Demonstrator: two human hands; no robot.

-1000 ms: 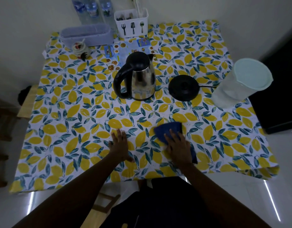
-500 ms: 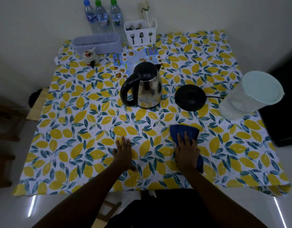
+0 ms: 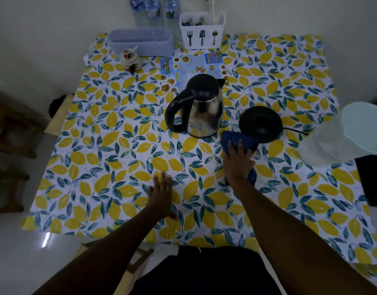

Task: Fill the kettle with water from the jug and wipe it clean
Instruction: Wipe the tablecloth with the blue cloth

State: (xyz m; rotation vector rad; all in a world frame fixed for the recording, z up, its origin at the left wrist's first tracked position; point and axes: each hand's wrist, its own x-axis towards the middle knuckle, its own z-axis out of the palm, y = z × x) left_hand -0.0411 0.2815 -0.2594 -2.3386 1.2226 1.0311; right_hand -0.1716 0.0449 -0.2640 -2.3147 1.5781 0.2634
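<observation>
A steel kettle point(image 3: 204, 111) with a black lid and handle stands upright mid-table, off its black round base point(image 3: 260, 123), which lies just to its right. A clear plastic jug point(image 3: 340, 139) with a pale lid stands at the table's right edge. My right hand point(image 3: 236, 161) presses down on a blue cloth point(image 3: 234, 138), whose far end touches the front of the base, just right of the kettle's foot. My left hand point(image 3: 162, 193) lies flat and open on the lemon-print tablecloth point(image 3: 111, 145), nearer to me.
Along the back edge stand a white cutlery holder point(image 3: 201, 30), a grey oblong box point(image 3: 140, 42), a small jar point(image 3: 130, 60), water bottles point(image 3: 151, 9) and a printed leaflet point(image 3: 192, 64). The base's cord point(image 3: 294, 130) runs right. Wooden stools point(image 3: 11, 133) stand left of the table.
My right hand has slid the blue cloth away from me, from the table's near middle up to the kettle base. My left hand has stayed flat in roughly the same spot.
</observation>
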